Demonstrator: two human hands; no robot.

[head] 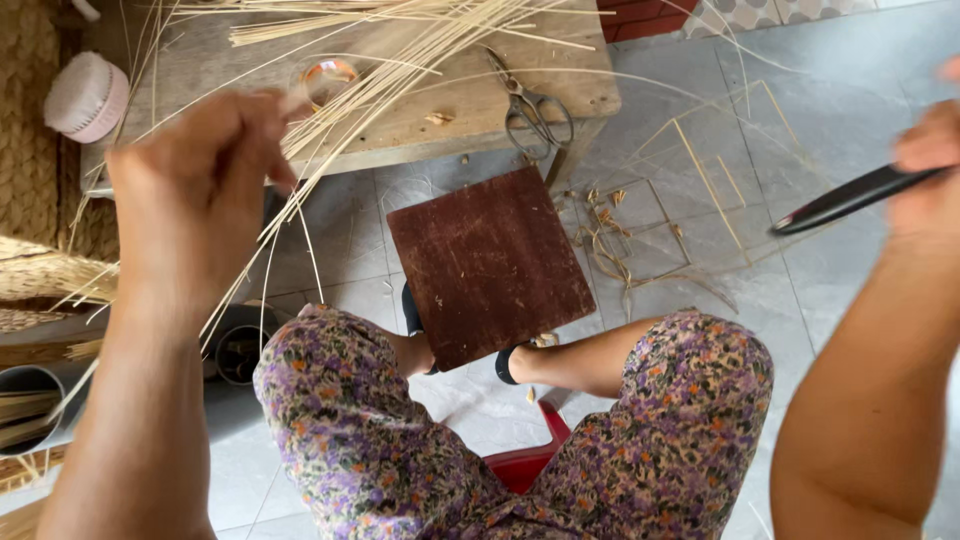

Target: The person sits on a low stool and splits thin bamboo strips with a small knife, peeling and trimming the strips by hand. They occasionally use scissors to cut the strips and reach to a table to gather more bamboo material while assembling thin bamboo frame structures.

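Left hand [190, 190] is closing its grip around a few thin pale reed strips [300, 185], fingers curled tight near the strips' upper end; the strips are hanging down and trailing across the left knee. Right hand [925, 165] is wrapping around the handle of a dark-bladed knife [850, 198] — the grip itself is partly cut off by the frame edge, but the fingers are shut on the handle and the blade is pointing left, well apart from the strips.

Between the hands, a dark brown square board [490, 262] is lying on the floor, tilted, its near corner resting by the person's feet. Behind it a low wooden worktop [470, 100] is carrying a loose bundle of reed strips [420, 40] fanning toward the left hand, a pair of scissors [535, 110] at its front right edge, and a roll of clear tape [325, 80] partly hidden behind the left hand's knuckles. A pink round container [88, 97] is sitting at the worktop's left end.

On the grey tiled floor [820, 270] to the right — a flat frame of thin strips [700, 190] and curled offcuts [605, 235]. Woven pieces [40, 270] are stacking at far left. Floral trousers [400, 440] are filling the foreground, over a red stool [525, 465].
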